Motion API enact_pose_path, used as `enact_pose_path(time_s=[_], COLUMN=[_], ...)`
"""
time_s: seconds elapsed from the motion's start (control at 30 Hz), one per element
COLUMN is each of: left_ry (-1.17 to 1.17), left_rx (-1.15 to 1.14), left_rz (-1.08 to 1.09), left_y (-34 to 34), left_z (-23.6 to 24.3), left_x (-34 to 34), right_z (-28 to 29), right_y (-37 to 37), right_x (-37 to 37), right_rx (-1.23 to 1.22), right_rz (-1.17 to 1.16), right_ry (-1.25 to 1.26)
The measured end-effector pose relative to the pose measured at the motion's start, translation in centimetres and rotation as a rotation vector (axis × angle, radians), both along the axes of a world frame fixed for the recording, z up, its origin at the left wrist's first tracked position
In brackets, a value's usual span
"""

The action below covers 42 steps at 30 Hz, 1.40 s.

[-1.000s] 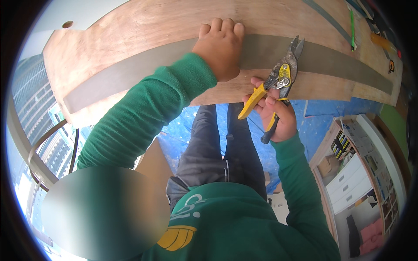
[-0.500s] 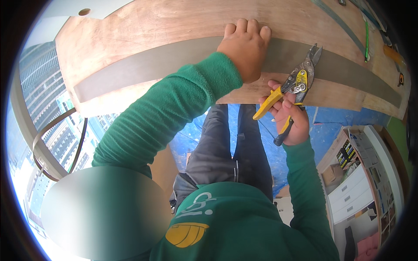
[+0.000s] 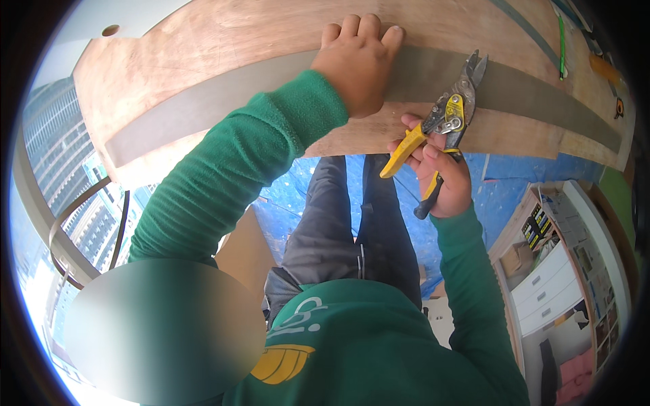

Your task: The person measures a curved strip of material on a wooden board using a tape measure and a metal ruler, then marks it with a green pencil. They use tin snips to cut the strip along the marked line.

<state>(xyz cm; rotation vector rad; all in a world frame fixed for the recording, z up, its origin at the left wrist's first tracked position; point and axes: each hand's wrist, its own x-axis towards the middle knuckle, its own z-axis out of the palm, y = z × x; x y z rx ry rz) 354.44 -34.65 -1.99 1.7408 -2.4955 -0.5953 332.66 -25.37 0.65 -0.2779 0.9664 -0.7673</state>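
A long, flat grey strip (image 3: 521, 88), probably sheet metal, lies across the wooden tabletop (image 3: 223, 37); the fisheye lens makes it look curved. My left hand (image 3: 359, 64) presses down on it left of its right half, palm on the strip and slightly bent fingers spread past its far edge. In my right hand (image 3: 450, 179) are aviation tin snips (image 3: 455, 111) with yellow-and-black handles. Their handles are parted, and the slightly parted blades point away from me, above the strip. I cannot tell whether they touch it.
At the far right lie a grey straight bar (image 3: 528, 30), a green pencil-like stick (image 3: 561, 47) and an orange-handled tool (image 3: 602, 69). Blue sheeting (image 3: 514, 179) covers the floor below the table. White drawers (image 3: 542, 298) stand to the right, a window (image 3: 57, 128) to the left.
The whole view has shifted slightly, so table and hands appear a little higher and further left. The left hand's place on the strip and the grip on the snips look the same.
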Motion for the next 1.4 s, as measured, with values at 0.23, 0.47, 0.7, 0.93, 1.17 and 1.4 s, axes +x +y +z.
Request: enact_pose_path(time_s=[0.23, 0.47, 0.7, 0.93, 1.17, 1.4], left_ry=[0.059, -0.016, -0.021, -0.050, -0.034, 0.017], left_rx=[-0.010, 0.024, 0.013, 0.019, 0.034, -0.012], left_rz=[-0.009, -0.022, 0.019, 0.033, 0.034, 0.036], left_y=[0.0, 0.2, 0.7, 0.6, -0.1, 0.0], left_z=[0.0, 0.3, -0.3, 0.5, 0.0, -0.2], left_x=[0.3, 0.0, -0.6, -0.1, 0.2, 0.5], right_z=[-0.2, -0.4, -0.4, -0.3, -0.2, -0.3], right_y=[0.1, 0.1, 0.0, 0.0, -0.1, -0.3], right_x=[-0.1, -0.1, -0.2, -0.2, -0.1, -0.2], right_rx=[-0.004, 0.016, 0.018, 0.018, 0.023, 0.020], right_rz=[0.051, 0.006, 0.014, 0.017, 0.020, 0.019], right_ry=[0.031, -0.025, -0.023, -0.010, -0.004, -0.016])
